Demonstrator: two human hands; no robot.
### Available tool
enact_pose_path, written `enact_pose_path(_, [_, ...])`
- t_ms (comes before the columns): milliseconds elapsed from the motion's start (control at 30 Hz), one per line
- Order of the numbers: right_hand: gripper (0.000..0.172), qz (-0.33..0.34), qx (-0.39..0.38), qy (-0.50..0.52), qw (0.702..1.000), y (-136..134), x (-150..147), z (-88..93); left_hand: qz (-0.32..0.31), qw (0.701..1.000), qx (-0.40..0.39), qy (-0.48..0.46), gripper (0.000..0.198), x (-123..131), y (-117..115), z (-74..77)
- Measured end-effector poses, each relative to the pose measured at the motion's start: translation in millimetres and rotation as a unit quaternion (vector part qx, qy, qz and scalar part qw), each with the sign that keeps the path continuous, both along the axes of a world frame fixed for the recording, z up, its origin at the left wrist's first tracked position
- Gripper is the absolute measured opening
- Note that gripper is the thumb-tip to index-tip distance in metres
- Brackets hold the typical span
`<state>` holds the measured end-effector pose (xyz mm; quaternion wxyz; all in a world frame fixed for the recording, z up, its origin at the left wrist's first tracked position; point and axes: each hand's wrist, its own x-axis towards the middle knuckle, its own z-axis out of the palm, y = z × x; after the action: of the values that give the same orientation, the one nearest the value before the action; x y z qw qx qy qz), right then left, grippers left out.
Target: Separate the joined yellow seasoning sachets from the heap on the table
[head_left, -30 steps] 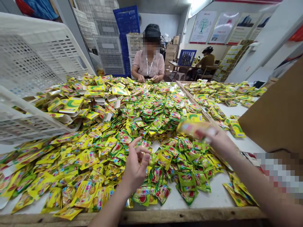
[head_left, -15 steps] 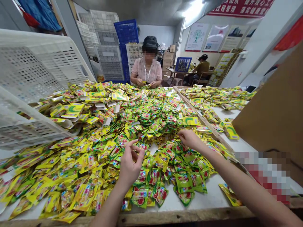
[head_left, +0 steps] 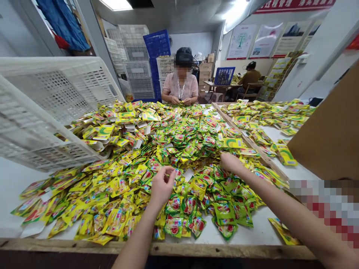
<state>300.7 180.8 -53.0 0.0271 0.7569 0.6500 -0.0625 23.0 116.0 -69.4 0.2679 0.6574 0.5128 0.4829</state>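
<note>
A wide heap of small yellow and green packets (head_left: 117,186) covers the white table. Over its middle is my left hand (head_left: 163,184), its fingers curled towards the thumb; whether anything is between them is too small to tell. My right hand (head_left: 230,163) reaches into the heap farther right, its fingertips hidden among the packets. Between the two hands a small white patch (head_left: 189,175) shows. Green packets with a red fruit print (head_left: 174,203) lie just in front of my left hand. Flattened yellow boxes (head_left: 105,131) are piled at the back left.
A white plastic crate (head_left: 84,89) leans at the left. Across the table a person (head_left: 181,84) handles a small packet. A wooden strip (head_left: 238,136) divides the table, with more yellow boxes (head_left: 286,154) beyond it. Brown cardboard (head_left: 331,130) stands at the right. Another person (head_left: 250,80) sits farther back.
The fingers of my left hand have curled in more. The whole view has shifted, so things appear farther right. My right hand stays at the same part of the heap.
</note>
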Motion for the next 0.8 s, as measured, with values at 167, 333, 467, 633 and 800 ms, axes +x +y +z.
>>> enact_pose_path(167, [0.019,-0.011,0.072,0.090,0.993,-13,16,8.5,-0.153,0.973,-0.019,0.170,0.050,39,-14,-7.7])
enact_pose_path(333, [0.028,-0.013,0.148,0.256,0.955,-28,21,13.8,-0.176,0.937,-0.043,0.299,0.046,55,-11,-0.7])
enact_pose_path(467, [0.028,-0.006,0.196,0.387,0.901,-39,11,14.7,-0.201,0.927,-0.048,0.312,0.035,78,11,6.2])
enact_pose_path(633, [0.044,-0.018,0.267,0.455,0.849,-55,-3,16.3,-0.221,0.921,-0.088,0.308,0.042,98,31,1.3])
enact_pose_path(800, [0.056,-0.059,0.208,0.582,0.784,-69,-13,18.3,-0.197,0.954,-0.061,0.219,0.010,82,24,4.6])
